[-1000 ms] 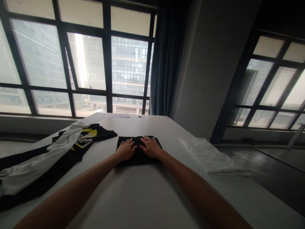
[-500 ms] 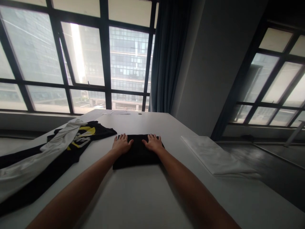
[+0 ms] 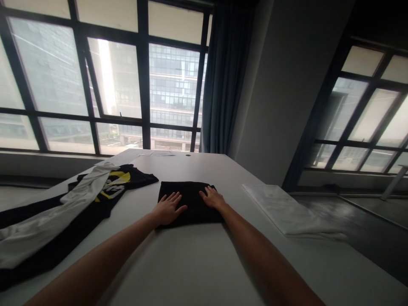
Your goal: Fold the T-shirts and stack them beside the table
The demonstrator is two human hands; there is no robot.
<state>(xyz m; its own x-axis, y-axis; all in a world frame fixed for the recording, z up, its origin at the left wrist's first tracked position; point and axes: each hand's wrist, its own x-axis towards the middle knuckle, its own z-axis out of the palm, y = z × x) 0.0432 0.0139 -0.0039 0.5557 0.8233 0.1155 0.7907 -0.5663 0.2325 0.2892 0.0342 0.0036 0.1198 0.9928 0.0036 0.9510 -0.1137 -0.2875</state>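
Note:
A black folded garment [image 3: 193,208] lies as a flat rectangle on the white table [image 3: 185,263] in front of me. My left hand [image 3: 168,208] rests palm down on its left part, fingers spread. On its right part lies my right hand [image 3: 212,197], also flat with the fingers apart. Neither hand grips the cloth. The exact kind of garment cannot be made out from its folded shape.
To the left lies a loose black shirt with a yellow and white print [image 3: 117,187], a white garment [image 3: 79,187] across it. Folded white cloth [image 3: 290,210] sits along the table's right edge. Papers [image 3: 153,153] lie at the far end, before the windows and a blue curtain [image 3: 219,85].
My left hand has slid back toward me, from the garment's far edge to its near left part. My right hand has shifted slightly right and nearer. The view has tilted a little.

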